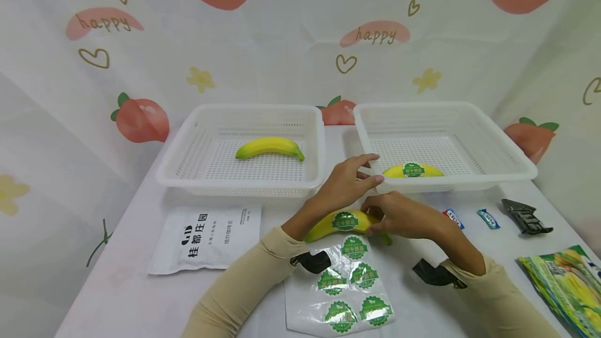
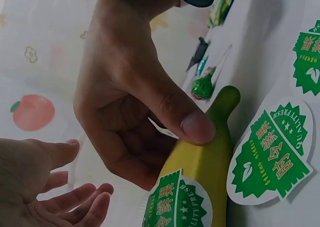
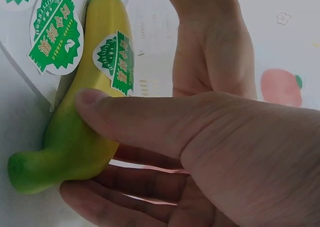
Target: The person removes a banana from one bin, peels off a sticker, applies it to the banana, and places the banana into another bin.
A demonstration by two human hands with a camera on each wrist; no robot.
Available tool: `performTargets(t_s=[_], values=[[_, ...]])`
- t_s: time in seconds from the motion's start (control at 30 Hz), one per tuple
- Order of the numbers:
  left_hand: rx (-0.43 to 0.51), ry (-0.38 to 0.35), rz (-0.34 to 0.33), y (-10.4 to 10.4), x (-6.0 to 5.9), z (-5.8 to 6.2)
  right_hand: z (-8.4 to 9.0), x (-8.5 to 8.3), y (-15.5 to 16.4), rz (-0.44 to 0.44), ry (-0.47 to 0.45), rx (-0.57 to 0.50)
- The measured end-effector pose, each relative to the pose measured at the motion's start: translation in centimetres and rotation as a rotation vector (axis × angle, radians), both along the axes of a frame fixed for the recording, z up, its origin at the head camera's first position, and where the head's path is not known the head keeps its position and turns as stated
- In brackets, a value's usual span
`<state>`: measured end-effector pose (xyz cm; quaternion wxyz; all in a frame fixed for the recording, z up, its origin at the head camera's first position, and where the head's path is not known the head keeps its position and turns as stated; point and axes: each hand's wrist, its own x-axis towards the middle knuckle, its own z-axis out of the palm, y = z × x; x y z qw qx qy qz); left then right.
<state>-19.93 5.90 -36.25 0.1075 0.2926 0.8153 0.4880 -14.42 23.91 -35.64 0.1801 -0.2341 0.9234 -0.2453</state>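
A yellow banana (image 1: 324,227) with green ends lies across the top of a sheet of stickers (image 1: 305,304), a round green sticker (image 1: 345,221) on its upper side. My right hand (image 1: 403,215) grips the banana near its stem end, thumb on the near side and fingers behind, as the right wrist view shows. My left hand (image 1: 345,184) holds nothing. It hovers just beyond the banana, fingers loosely spread, fingertips close to the front left corner of the right basket (image 1: 451,180). Several green stickers remain on the sheet.
In the left basket (image 1: 239,185) lies a plain banana (image 1: 269,147); the right basket holds a stickered banana (image 1: 434,171). A white coffee bag (image 1: 211,239) lies at left. To the right are small candies (image 1: 489,218), a black packet (image 1: 526,217) and a green-yellow bag (image 1: 568,286).
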Motion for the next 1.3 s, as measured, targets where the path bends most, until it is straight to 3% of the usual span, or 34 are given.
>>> performTargets(t_s=[0.2, 0.5, 0.6, 0.73, 0.83, 0.97, 1.17, 1.3], values=[[0.017, -0.026, 0.021, 0.1, 0.0, 0.1, 1.2, 0.3, 0.5, 0.004, 0.011, 0.002], [0.057, -0.071, 0.031, 0.1, 0.1, 0.2, 6.1, 2.5, 4.7, -0.089, -0.018, 0.017], [0.054, -0.067, 0.031, 0.2, 0.2, 0.4, 7.5, 3.2, 6.9, -0.138, 0.024, 0.033], [0.049, -0.048, 0.033, 0.2, 0.2, 0.4, 9.1, 3.1, 9.8, -0.218, 0.146, 0.047], [0.060, -0.045, 0.034, 0.2, 0.2, 0.5, 10.4, 2.1, 11.6, -0.261, 0.229, 0.066], [0.082, -0.068, 0.027, 0.2, 0.2, 0.5, 11.9, -0.3, 13.3, -0.308, 0.253, 0.111], [0.089, -0.080, 0.023, 0.3, 0.2, 0.4, 12.9, -5.0, 14.8, -0.334, 0.188, 0.114], [0.082, -0.078, 0.025, 0.3, 0.3, 0.3, 12.6, -7.6, 15.5, -0.335, 0.131, 0.132]])
